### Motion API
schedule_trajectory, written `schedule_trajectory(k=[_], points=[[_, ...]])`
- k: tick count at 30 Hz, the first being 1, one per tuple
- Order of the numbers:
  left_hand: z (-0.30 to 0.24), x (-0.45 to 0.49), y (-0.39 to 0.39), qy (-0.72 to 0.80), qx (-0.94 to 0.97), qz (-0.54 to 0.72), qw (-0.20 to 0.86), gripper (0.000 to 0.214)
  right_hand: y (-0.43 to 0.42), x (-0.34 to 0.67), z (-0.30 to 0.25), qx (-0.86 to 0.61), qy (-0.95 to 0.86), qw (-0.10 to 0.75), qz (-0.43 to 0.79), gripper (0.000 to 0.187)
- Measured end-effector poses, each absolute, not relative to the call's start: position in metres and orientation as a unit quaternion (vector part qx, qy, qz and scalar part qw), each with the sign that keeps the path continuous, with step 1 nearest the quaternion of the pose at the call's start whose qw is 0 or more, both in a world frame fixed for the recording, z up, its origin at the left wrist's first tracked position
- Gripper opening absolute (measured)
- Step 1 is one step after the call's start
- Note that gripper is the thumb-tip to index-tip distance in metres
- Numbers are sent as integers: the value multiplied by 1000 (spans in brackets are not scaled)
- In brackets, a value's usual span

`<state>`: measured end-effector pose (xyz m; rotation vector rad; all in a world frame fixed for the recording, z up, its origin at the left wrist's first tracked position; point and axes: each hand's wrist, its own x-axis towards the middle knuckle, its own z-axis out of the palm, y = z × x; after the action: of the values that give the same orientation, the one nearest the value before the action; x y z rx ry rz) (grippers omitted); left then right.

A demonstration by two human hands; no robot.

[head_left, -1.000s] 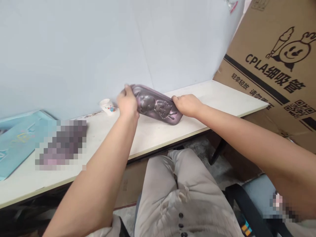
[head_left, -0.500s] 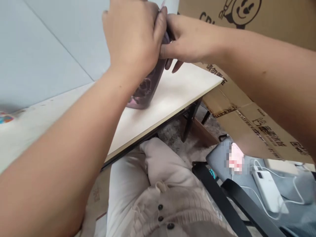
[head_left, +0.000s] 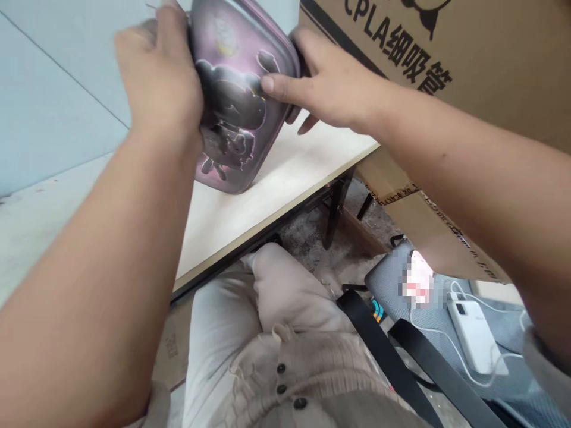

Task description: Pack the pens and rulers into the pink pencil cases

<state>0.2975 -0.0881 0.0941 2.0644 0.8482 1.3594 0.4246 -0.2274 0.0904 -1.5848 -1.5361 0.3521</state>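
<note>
A shiny purple hard-shell case (head_left: 232, 95) with rounded corners and a raised dark cartoon figure on its face is tilted above the white table (head_left: 312, 148). Its lower corner is at the tabletop; whether it touches I cannot tell. My left hand (head_left: 160, 77) is closed at the case's upper left side, its fingertips partly hidden at the top of the view. On the right edge, my right hand (head_left: 330, 83) grips the case with the thumb pressed on the face and fingers behind. The top of the case is cut off by the frame.
A large printed cardboard box (head_left: 473, 113) stands right of the table. A grey seat (head_left: 388, 273) at lower right bears a white power bank (head_left: 477, 336) with a cable. Black straps (head_left: 379, 356) lie beside my legs. A pale wall (head_left: 57, 89) rises behind the table.
The case has turned so its decorated face shows, where before my left hand and forearm hid most of it. My left hand has moved left, away from my right; the view has shifted slightly.
</note>
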Motion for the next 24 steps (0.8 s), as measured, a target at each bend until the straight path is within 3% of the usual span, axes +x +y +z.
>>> schedule_trajectory(k=[4,8,10,19,24], points=[[62,281,-112,240,865,418,141,48,-237,430,69,-656,-559,465,202,37],[37,259,-126,272,918,286,19,94,-239,428,54,-628,-506,531,261,37],[33,248,-127,288,922,259,2,105,-235,424,53,-604,-505,553,273,33],[44,148,-108,389,897,204,-53,102,-165,335,50,-554,-477,573,370,36],[43,58,-106,506,850,121,-82,97,-112,242,30,-534,-473,540,447,26]])
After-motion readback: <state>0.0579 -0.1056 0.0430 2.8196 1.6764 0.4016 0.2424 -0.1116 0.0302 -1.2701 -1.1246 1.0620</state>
